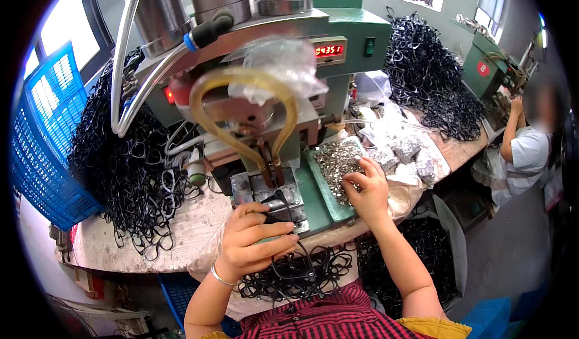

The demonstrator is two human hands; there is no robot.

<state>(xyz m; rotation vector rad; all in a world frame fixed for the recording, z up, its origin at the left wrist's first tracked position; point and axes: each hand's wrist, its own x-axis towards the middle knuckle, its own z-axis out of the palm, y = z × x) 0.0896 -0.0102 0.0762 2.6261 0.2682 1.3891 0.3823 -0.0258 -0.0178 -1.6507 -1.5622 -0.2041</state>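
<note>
My left hand [250, 242] is at the machine's metal fixture [244, 189], its fingers closed on a black eyeglass frame [282, 201]. Part of that frame rests at the fixture, below the machine's narrow metal jaws [275, 175]. The fingers hide some of it. My right hand [370, 191] is over the right side of a green tray [324, 188] heaped with small silvery metal pieces [339, 161]. Its thumb and fingers are bent together in a pinch at the pieces; whatever is between the fingertips is too small to name.
Black eyeglass frames are heaped at the left [145, 194], at the back right [422, 67] and by my lap [295, 278]. A curved yellowish hose [202, 98] hangs before the green machine [356, 31]. Plastic bags [410, 149] lie right of the tray. A co-worker [525, 152] sits far right.
</note>
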